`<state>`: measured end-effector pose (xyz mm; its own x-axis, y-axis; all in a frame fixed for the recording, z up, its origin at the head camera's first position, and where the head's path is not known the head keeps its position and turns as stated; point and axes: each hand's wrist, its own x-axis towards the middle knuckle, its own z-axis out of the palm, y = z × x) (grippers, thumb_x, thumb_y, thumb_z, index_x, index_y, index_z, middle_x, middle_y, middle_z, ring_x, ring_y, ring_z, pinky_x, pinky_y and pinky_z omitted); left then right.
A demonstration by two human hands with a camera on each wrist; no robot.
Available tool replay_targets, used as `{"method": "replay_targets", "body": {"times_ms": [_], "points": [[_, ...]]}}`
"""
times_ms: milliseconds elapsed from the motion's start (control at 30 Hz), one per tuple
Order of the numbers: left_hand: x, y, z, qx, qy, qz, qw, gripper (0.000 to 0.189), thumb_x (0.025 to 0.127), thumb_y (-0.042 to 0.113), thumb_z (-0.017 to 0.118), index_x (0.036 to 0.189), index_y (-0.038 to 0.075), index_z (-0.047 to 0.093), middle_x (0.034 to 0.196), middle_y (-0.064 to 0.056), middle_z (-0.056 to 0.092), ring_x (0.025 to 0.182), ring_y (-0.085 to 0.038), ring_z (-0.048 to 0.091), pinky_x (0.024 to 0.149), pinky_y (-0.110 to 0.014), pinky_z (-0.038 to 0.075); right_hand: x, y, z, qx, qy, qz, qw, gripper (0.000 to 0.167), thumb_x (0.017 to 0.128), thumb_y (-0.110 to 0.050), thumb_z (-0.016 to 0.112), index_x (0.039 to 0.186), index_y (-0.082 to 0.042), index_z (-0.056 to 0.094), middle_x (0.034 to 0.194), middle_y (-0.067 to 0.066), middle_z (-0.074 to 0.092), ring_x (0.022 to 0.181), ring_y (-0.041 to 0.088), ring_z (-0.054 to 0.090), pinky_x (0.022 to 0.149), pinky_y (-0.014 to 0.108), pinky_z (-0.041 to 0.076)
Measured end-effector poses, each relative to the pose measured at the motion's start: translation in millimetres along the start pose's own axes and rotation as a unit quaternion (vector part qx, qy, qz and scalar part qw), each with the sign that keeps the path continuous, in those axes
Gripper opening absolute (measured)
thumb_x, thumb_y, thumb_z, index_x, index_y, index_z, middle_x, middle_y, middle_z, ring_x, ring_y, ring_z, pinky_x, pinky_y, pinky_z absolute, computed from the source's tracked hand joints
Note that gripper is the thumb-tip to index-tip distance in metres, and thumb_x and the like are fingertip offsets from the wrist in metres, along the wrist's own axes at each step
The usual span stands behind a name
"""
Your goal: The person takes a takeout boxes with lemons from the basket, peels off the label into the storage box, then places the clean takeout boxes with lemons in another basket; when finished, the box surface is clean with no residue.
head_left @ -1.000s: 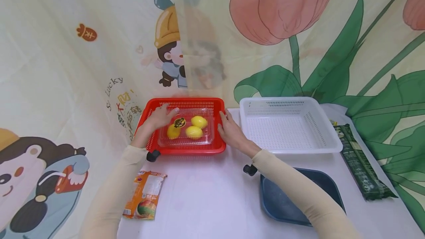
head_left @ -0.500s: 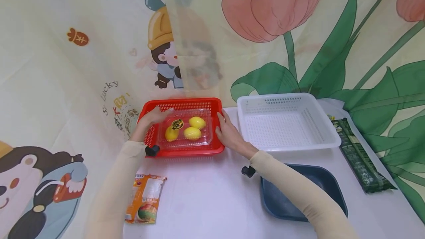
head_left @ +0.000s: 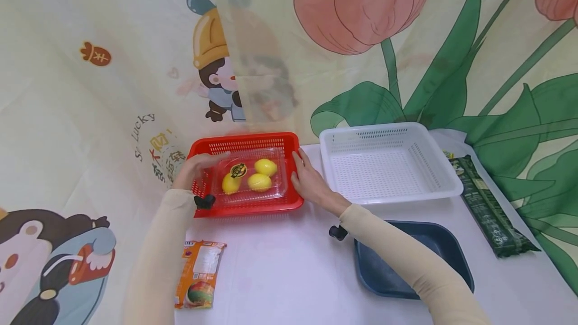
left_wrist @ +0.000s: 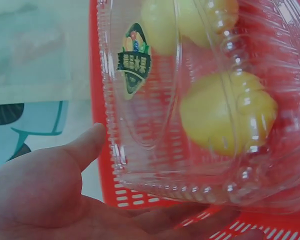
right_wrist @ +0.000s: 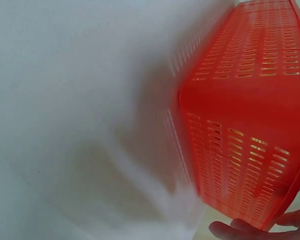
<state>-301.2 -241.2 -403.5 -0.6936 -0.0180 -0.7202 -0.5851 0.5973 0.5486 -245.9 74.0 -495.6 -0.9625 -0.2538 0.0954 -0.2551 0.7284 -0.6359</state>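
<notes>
A red perforated basket (head_left: 250, 210) stands toward the back of the white table. Inside it lies a clear plastic clamshell box (head_left: 280, 192) with 3 lemons (head_left: 259, 182) and a dark label. At the box's left end is my left hand (left_wrist: 45, 190), thumb stretched to its back corner near the basket rim. The other fingers lie low beside the box, over the perforated wall, spread well away from the thumb. My right hand (head_left: 311, 179) holds the basket's right end, with fingers (right_wrist: 240, 231) outside the wall; the thumb is hidden in the right wrist view.
A white perforated basket (head_left: 388, 199) stands right of the red one. In front of it, partly under the right sleeve, is a dark blue tray (head_left: 435, 260). A green package (head_left: 489, 207) lies at far right, an orange packet (head_left: 198, 275) at front left. A printed curtain hangs behind.
My left hand has drawn back leftward from over the clamshell box to its left end. The right hand keeps its place on the basket. The head view has shifted slightly.
</notes>
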Motion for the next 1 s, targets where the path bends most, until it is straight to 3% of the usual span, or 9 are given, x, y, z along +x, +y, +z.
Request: {"method": "replay_targets", "body": {"times_ms": [100, 333, 667, 867, 1000], "points": [[6.8, -2.4, 0.9, -0.016, -0.009, -0.005, 0.9998, 0.099, 0.094, 0.065, 0.056, 0.163, 0.011, 0.01, 0.164, -0.022, 0.022, 0.148, -0.045, 0.026, 0.109, -0.064, 0.044, 0.2, 0, 1, -0.006, 0.004, -0.002, 1.0, 0.073, 0.1, -0.016, 0.062, 0.161, -0.007, 0.024, 0.17, 0.012, 0.014, 0.135, 0.032, 0.055, 0.095, 0.039, 0.057], [12.1, -8.2, 3.7, -0.061, -0.019, -0.019, 0.9978, 0.101, 0.093, 0.064, 0.059, 0.163, 0.011, 0.008, 0.165, -0.02, 0.02, 0.149, -0.044, 0.025, 0.109, -0.067, 0.041, 0.5, -1, 3, -0.012, 0.006, 0.006, 0.9999, 0.072, 0.1, -0.017, 0.061, 0.161, -0.009, 0.024, 0.171, 0.01, 0.014, 0.128, 0.031, 0.061, 0.095, 0.039, 0.058], [16.0, -12.1, 3.8, -0.057, -0.003, -0.022, 0.9981, 0.108, 0.085, 0.073, 0.062, 0.162, 0.014, 0.013, 0.161, -0.018, 0.027, 0.144, -0.04, 0.032, 0.107, -0.059, 0.047, 0.0, -1, 4, -0.029, 0.009, 0.01, 0.9995, 0.07, 0.101, -0.018, 0.058, 0.161, -0.009, 0.024, 0.171, 0.009, 0.014, 0.12, 0.03, 0.065, 0.095, 0.038, 0.058], [16.8, -11.8, 5.0, -0.091, 0.016, -0.048, 0.9946, 0.113, 0.077, 0.079, 0.066, 0.16, 0.02, 0.017, 0.155, -0.014, 0.036, 0.137, -0.035, 0.041, 0.101, -0.057, 0.053, -0.3, -1, 4, -0.028, 0.007, 0.011, 0.9995, 0.07, 0.101, -0.018, 0.058, 0.161, -0.008, 0.024, 0.171, 0.009, 0.014, 0.125, 0.03, 0.063, 0.097, 0.038, 0.057], [19.4, -11.2, 5.9, -0.119, 0.0, -0.038, 0.9922, 0.11, 0.079, 0.078, 0.065, 0.16, 0.022, 0.017, 0.154, -0.012, 0.038, 0.135, -0.032, 0.045, 0.1, -0.054, 0.055, 0.0, -1, 5, -0.032, 0.005, 0.015, 0.9994, 0.071, 0.101, -0.019, 0.058, 0.161, -0.007, 0.024, 0.171, 0.008, 0.013, 0.123, 0.028, 0.064, 0.096, 0.037, 0.057]]}}
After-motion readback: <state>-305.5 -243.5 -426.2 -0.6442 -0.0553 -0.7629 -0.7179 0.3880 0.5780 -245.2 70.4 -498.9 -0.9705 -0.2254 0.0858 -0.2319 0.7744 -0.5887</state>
